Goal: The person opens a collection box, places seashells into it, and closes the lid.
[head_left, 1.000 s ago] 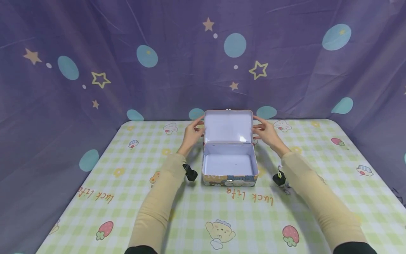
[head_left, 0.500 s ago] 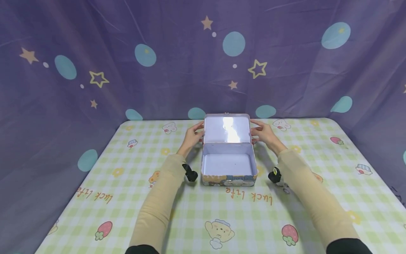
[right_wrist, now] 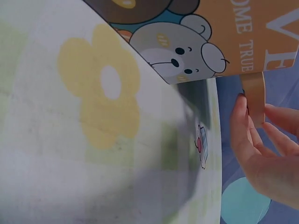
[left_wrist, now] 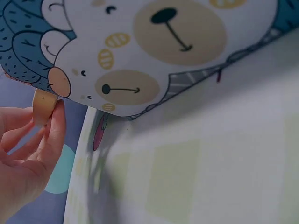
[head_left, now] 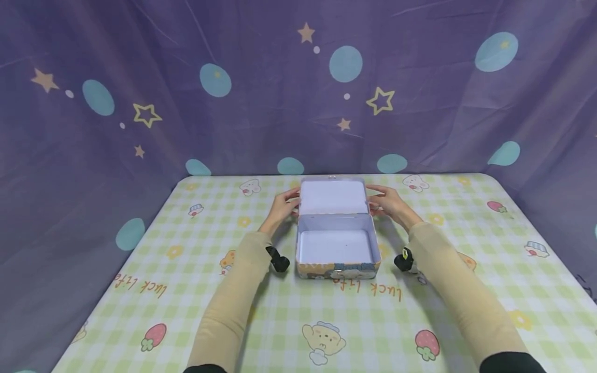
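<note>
A small tin box [head_left: 338, 270] stands on the table with its hinged lid [head_left: 332, 197] tilted back, white inside. Nothing shows within the box. Cartoon bears cover its outer walls, blue-haired on one side and orange-backed with lettering on the other. My left hand [head_left: 281, 206] is at the lid's left edge; in the left wrist view its thumb and fingers pinch the orange rim of the lid [left_wrist: 44, 106]. On the opposite side my right hand [head_left: 391, 204] likewise pinches the lid edge [right_wrist: 255, 100] between thumb and fingers, as the right wrist view shows.
A green-and-white checked tablecloth [head_left: 205, 316] with printed strawberries, flowers and words covers the table. Close behind the lid hangs a purple curtain [head_left: 261, 124] with stars and blue ovals. Black wrist cameras [head_left: 280, 261] sit beside both forearms.
The lid has tipped further back and its top edge is lower in view. Both hands have come down with it. The box has shifted slightly toward the front of the table.
</note>
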`<state>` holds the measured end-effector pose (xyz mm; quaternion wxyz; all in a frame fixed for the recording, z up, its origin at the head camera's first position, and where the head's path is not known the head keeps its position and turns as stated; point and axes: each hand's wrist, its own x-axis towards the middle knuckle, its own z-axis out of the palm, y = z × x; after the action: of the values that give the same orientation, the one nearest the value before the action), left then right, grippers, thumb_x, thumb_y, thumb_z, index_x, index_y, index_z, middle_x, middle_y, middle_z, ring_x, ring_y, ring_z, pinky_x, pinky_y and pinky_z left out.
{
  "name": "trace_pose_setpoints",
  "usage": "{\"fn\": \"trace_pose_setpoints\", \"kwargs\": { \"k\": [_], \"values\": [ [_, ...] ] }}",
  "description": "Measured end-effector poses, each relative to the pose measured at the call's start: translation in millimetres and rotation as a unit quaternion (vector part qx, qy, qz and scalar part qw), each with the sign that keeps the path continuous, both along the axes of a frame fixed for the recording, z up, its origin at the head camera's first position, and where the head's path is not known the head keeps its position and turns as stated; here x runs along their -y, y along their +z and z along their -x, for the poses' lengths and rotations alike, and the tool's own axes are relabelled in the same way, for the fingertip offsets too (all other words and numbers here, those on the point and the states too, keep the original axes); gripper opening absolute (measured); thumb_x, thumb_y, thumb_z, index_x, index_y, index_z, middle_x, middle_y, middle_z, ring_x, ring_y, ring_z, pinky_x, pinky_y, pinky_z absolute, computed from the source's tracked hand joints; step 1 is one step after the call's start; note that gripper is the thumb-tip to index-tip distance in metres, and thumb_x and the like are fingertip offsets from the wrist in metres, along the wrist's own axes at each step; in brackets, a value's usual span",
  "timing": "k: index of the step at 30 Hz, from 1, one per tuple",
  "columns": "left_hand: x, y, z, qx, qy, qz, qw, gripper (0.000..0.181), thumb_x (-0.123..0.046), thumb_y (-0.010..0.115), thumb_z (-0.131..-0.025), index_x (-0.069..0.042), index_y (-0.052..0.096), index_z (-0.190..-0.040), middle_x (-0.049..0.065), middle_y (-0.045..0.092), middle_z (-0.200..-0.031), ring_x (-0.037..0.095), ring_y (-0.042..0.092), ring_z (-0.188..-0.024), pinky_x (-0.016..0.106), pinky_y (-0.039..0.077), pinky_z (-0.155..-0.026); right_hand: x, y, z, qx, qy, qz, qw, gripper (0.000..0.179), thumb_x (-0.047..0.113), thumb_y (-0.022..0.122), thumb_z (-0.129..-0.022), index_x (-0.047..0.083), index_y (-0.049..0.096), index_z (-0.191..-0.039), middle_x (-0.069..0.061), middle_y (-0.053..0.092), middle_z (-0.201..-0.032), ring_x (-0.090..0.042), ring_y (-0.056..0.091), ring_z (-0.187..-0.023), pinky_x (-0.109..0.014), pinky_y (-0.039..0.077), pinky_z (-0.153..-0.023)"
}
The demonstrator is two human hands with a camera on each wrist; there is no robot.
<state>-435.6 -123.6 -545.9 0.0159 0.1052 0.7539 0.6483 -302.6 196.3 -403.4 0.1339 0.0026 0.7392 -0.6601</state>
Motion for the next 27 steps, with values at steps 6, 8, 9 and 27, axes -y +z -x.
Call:
{"fn": "trace_pose_setpoints", "kwargs": {
  "k": [6,8,9,27],
  "values": [
    [-6.5,37.1,-35.3,0.028,0.004,0.016,0.9995,0.044,-0.011,0.059,-0.084,-0.015,0.049,-0.127,0.008,0.059,-0.110,0.022,0.063,-0.071,0.034,0.056,-0.053,-2,-2.1,-1.1,0.005,0.008,0.002,0.9999,0.051,0.004,0.045,-0.090,0.003,0.028,-0.138,-0.005,0.054,-0.080,-0.009,0.057,-0.062,-0.032,0.055,-0.071],
    [-5.9,37.2,-36.6,0.024,-0.003,0.012,0.9996,0.046,-0.010,0.058,-0.085,-0.014,0.047,-0.129,0.009,0.059,-0.110,0.022,0.063,-0.070,0.032,0.055,-0.051,-1,-2.0,-1.6,0.004,0.010,-0.003,0.9999,0.051,0.004,0.045,-0.090,0.004,0.028,-0.138,-0.007,0.054,-0.085,-0.009,0.057,-0.063,-0.031,0.055,-0.071],
    [-5.3,36.7,-36.7,0.023,-0.006,0.012,0.9997,0.046,-0.010,0.058,-0.085,-0.013,0.047,-0.129,0.010,0.059,-0.111,0.022,0.063,-0.069,0.032,0.055,-0.051,-1,-1.6,-1.9,0.003,0.014,-0.005,0.9999,0.051,0.004,0.044,-0.090,0.003,0.027,-0.138,-0.009,0.053,-0.088,-0.009,0.057,-0.063,-0.032,0.054,-0.072],
    [-11.5,133.3,-135.2,-0.039,0.001,0.110,0.9932,0.036,-0.018,0.053,-0.088,-0.002,0.052,-0.121,0.018,0.051,-0.121,0.030,0.058,-0.090,0.035,0.053,-0.074,-18,22.5,-26.4,-0.130,0.107,-0.175,0.9701,0.045,0.010,0.048,-0.091,-0.007,0.036,-0.130,-0.033,0.048,-0.116,-0.040,0.053,-0.099,-0.042,0.051,-0.080]
  ]
}}
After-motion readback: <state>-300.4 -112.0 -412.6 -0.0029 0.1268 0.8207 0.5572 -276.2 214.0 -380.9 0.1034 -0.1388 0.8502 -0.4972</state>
